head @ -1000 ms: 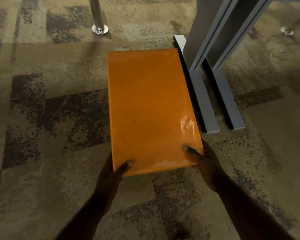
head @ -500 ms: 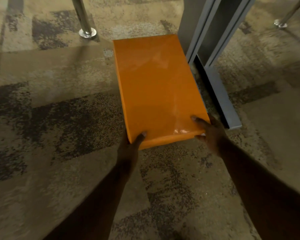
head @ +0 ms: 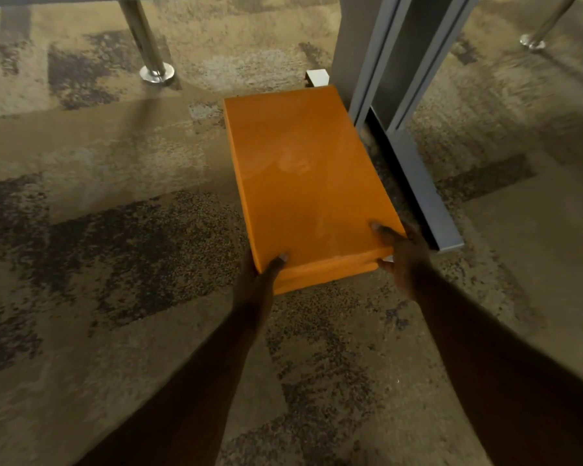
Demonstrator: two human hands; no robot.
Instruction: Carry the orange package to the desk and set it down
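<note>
Gripping the orange package (head: 303, 176) by its near end, the person holds it out flat above the patterned carpet (head: 115, 250). The left hand (head: 256, 284) is closed on the near left corner, thumb on top and fingers hidden beneath; the right hand (head: 403, 260) is closed on the near right corner in the same way. The package's far end reaches toward the grey desk leg (head: 384, 58), its right edge just beside the leg's floor foot (head: 421, 186), though whether they touch cannot be told. No desk top shows apart from a pale edge at the upper border of the view, so the set-down appears not yet done.

The main risk is the far right corner catching the upright leg as the package is carried on, twisting it out of a hold that grips only one end. With the whole length cantilevered forward, the glossy wrap could also slide off the thumbs. A chrome leg (head: 145, 38) stands well apart on the left.
</note>
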